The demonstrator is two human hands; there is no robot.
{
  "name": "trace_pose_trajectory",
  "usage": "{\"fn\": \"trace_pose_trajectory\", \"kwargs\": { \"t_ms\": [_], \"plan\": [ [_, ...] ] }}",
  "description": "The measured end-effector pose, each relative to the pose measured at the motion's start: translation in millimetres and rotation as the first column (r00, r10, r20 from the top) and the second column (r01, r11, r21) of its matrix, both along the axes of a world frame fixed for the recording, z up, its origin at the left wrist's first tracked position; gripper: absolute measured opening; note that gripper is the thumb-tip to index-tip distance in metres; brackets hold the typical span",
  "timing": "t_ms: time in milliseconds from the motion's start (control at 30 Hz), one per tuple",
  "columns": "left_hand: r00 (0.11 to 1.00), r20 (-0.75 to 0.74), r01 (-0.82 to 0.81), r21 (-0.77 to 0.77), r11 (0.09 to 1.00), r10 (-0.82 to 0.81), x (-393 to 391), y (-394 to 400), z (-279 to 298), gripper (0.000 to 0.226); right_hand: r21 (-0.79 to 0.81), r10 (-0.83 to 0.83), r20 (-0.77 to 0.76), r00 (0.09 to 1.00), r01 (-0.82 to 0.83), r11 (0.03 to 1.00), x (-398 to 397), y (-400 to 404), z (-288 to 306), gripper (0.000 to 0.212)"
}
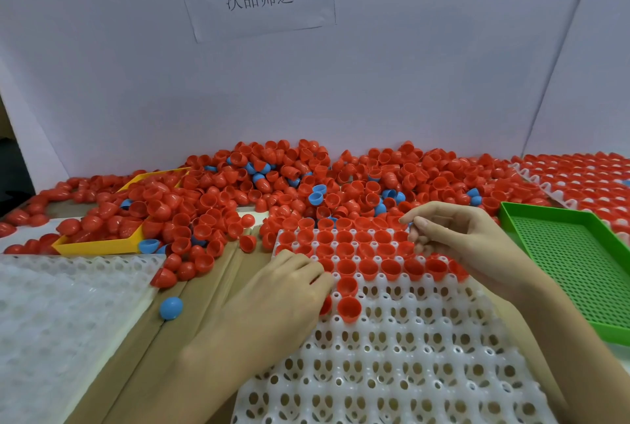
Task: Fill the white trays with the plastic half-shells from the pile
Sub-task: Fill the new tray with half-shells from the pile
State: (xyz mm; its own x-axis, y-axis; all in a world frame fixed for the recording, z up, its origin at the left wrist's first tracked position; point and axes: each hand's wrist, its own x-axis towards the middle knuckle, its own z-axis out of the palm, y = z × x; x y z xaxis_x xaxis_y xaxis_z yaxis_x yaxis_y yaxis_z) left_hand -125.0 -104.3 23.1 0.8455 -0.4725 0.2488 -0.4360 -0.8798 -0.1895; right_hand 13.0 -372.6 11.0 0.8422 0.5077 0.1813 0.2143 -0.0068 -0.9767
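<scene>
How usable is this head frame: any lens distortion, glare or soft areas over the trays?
Head view: wide-angle bending bows the wall edges; lighting is even with soft shadows; small glints on the red half-shells; the white tray reads clearly, while the stacked trays at left look washed out and soft; both hands are sharp enough.

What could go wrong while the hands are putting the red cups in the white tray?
The loose blue half-shell lies alone on the cardboard by the table's near edge and might roll off. Blue half-shells are mixed into the pile, so one could land in the all-red white tray by mistake. The left hand rests against seated red half-shells and might knock them loose.
</scene>
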Motion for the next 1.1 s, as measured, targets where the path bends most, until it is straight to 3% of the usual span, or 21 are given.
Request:
{"fn": "trace_pose_trajectory", "kwargs": {
  "t_ms": [133,300,400,467,600,667,833,967,1100],
  "plan": [
    [0.996,-0.059,0.054,-0.202,0.978,-0.067,0,8,-6,0.02,0.001,-0.001,-0.001,1.0,0.001,1.0,0,0,0,0.022],
    [0.997,-0.007,0.078,-0.208,0.975,-0.081,7,8,-12,0.005,0.016,-0.012,-0.004,1.0,0.012,1.0,1,-2,1,0.024],
    [0.996,-0.061,0.043,-0.293,0.955,-0.064,9,13,-14,0.018,0.025,-0.011,-0.006,1.0,0.011,1.0,2,-2,1,0.024],
    [0.993,-0.109,-0.001,-0.45,0.893,-0.054,13,19,-11,0.021,0.033,-0.014,-0.006,1.0,0.015,0.999,2,-3,2,0.024],
    [0.98,-0.198,-0.157,-0.716,0.681,0.017,37,26,-6,0.009,0.041,-0.017,-0.002,1.0,0.017,0.999,3,-2,0,0.021],
    [0.975,-0.2,-0.21,-0.711,0.671,0.094,62,28,-8,0.01,0.038,-0.018,-0.002,1.0,0.018,0.999,3,0,-1,0.02],
    [0.957,-0.116,-0.282,-0.579,0.765,0.265,150,32,-4,0.025,0.024,-0.012,-0.001,1.0,0.012,1.0,4,0,-4,0.017],
    [0.943,-0.196,-0.327,-0.425,0.844,0.267,195,33,-8,0.03,0.016,-0.011,-0.006,1.0,0.012,1.0,4,1,-6,0.017],
    [0.944,-0.181,-0.329,-0.498,0.802,0.275,202,35,-20,0.026,0.011,-0.005,0.004,1.0,0.005,1.0,5,1,-5,0.017]
  ]
}}
